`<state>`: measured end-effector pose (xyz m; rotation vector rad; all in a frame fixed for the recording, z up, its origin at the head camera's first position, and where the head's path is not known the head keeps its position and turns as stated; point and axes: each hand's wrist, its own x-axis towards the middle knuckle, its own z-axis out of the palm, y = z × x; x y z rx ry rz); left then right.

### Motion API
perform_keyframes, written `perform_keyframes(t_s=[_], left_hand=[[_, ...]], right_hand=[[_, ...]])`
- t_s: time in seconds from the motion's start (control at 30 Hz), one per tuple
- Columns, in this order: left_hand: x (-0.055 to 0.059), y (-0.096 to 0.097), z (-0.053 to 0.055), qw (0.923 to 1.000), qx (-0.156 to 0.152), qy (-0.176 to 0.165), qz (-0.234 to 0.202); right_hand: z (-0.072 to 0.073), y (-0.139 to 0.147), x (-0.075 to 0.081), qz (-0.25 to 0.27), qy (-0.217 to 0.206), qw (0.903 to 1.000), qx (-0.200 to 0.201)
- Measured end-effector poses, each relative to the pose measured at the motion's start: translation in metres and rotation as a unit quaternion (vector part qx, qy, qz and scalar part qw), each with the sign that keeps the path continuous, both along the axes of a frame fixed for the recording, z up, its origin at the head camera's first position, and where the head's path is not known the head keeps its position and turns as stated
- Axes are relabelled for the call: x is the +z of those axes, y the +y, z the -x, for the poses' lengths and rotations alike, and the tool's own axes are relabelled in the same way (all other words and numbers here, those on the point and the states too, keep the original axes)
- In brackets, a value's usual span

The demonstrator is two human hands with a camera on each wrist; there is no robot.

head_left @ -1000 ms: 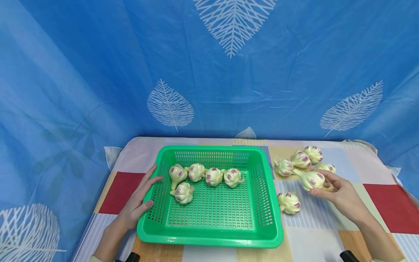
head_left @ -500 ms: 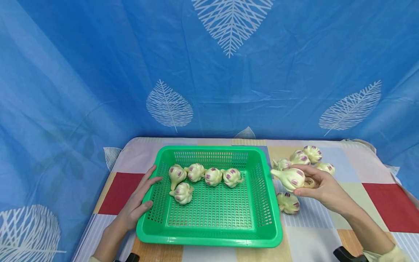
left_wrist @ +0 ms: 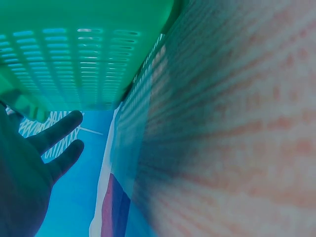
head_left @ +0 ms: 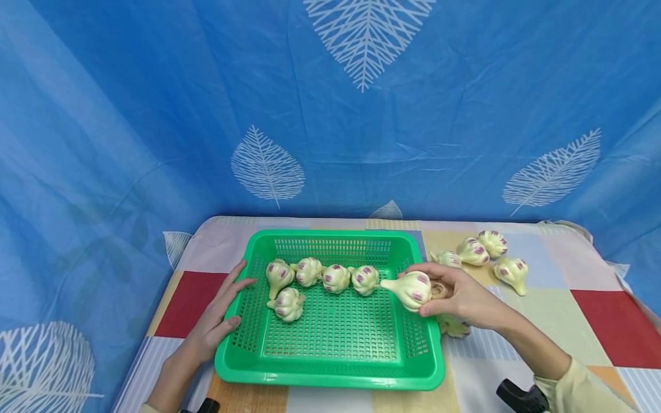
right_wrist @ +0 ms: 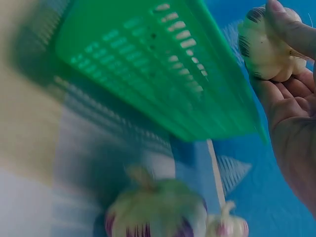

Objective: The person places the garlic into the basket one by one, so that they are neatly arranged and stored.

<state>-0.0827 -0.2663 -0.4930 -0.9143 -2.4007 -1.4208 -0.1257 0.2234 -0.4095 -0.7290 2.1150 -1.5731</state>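
green plastic of the basket (head_left: 330, 380) comes first; the left hand (head_left: 214, 321) rests at its left side, fingers loose rather than clenched, so a bump might slide it. just outside the opposite wall, a stray bulb (head_left: 455, 328) sits partly hidden under the right hand (head_left: 462, 295), which could knock it. that hand grasps a garlic bulb (head_left: 413, 291) between thumb and fingers above the basket's right side; how firmly is hard to tell from the blurred wrist view. a weak pinch could drop it, or its stem nudge the row of bulbs (head_left: 337, 279) inside. farther back, loose bulbs (head_left: 473, 251) seem safe.
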Motion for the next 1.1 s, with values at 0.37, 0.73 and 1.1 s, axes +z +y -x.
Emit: perform_keyframes(t_s=[0.37, 0.73, 1.1], left_hand=[[0.0, -0.001, 0.0, 1.0, 0.002, -0.001, -0.003], [0.0, -0.002, -0.001, 0.9997, 0.015, -0.015, 0.01], [0.0, -0.002, 0.0, 0.9999, 0.011, -0.01, 0.001]], right_hand=[[0.011, -0.053, 0.011, -0.043, -0.033, 0.996, 0.071], [0.017, -0.097, -0.004, -0.048, -0.061, 0.9897, 0.12], [0.028, -0.113, -0.004, -0.077, -0.039, 0.9851, 0.149]])
